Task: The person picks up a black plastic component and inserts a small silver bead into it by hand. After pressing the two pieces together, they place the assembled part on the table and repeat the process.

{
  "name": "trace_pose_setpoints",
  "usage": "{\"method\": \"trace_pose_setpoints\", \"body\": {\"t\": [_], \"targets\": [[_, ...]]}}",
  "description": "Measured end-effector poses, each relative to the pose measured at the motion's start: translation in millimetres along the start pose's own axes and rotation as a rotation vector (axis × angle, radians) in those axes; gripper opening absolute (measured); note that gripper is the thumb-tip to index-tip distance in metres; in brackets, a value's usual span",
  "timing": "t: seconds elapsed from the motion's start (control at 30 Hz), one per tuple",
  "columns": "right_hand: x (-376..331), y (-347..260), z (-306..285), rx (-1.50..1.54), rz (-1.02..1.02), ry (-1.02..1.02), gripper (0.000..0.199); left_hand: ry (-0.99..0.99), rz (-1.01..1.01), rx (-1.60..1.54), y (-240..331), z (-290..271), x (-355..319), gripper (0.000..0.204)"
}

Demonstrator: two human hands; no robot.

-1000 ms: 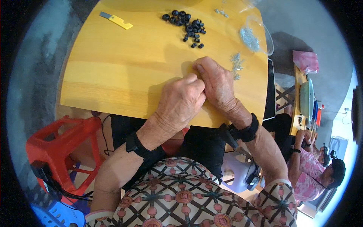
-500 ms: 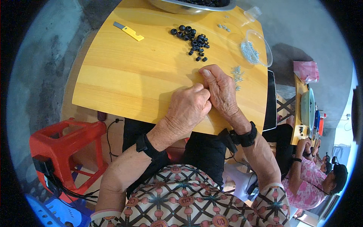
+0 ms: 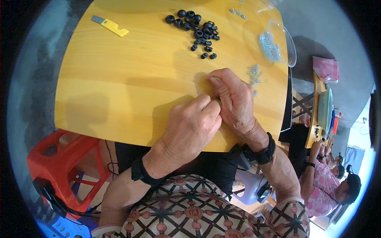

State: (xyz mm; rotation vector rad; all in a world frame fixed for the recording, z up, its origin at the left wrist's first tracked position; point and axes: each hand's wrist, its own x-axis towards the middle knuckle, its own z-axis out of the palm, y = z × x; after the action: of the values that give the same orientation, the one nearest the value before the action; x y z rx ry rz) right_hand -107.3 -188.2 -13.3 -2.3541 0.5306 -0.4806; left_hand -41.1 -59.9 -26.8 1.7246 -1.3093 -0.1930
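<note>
My left hand [image 3: 194,121] and my right hand [image 3: 235,99] meet above the near part of the yellow wooden table [image 3: 115,83]. Both have curled fingers pressed together, and whatever sits between them is hidden. Beyond them lies a loose pile of small black parts [image 3: 199,35], some round and ball-like, some short and cylindrical. Just right of my right hand is a little heap of thin silvery metal pieces [image 3: 254,74]. A clear round plastic tub [image 3: 293,51] farther right holds more shiny small pieces [image 3: 269,46].
A yellow-handled cutter [image 3: 113,27] lies at the far left of the table. A few metal bits [image 3: 238,14] rest near the far edge. A red plastic stool [image 3: 67,166] stands at lower left. People sit at another table on the right, one in a pink shirt [image 3: 323,190].
The view has shifted, so the table and its things sit higher in the picture. My hands stay together, the fingers still curled.
</note>
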Motion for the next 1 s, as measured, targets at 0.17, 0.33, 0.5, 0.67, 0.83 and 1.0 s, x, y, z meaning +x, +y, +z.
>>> {"method": "trace_pose_setpoints", "body": {"t": [0.17,0.33,0.5,0.67,0.83,1.0], "targets": [[2.2,-0.2,6.5,-0.036,-0.043,0.006,0.005,-0.017,-0.006,-0.021,-2.6,0.0,-1.9,0.016],[1.7,0.8,3.7,-0.047,-0.065,0.024,0.006,0.083,-0.086,-0.010,3.1,1.7,3.8,0.015],[1.8,-0.9,3.6,-0.144,-0.050,0.031,0.007,0.057,-0.006,0.054,-0.5,1.4,1.0,0.013],[-1.2,3.6,6.8,-0.173,-0.091,0.043,0.008,0.156,-0.007,0.029,-1.2,8.0,-1.0,0.013],[-5.0,-0.2,5.4,-0.136,-0.055,0.046,0.007,0.140,-0.001,0.005,-1.7,8.5,-2.6,0.011],[-2.7,4.0,4.3,-0.151,-0.131,0.063,0.007,0.164,-0.005,-0.008,-1.4,9.6,0.4,0.011]]}}
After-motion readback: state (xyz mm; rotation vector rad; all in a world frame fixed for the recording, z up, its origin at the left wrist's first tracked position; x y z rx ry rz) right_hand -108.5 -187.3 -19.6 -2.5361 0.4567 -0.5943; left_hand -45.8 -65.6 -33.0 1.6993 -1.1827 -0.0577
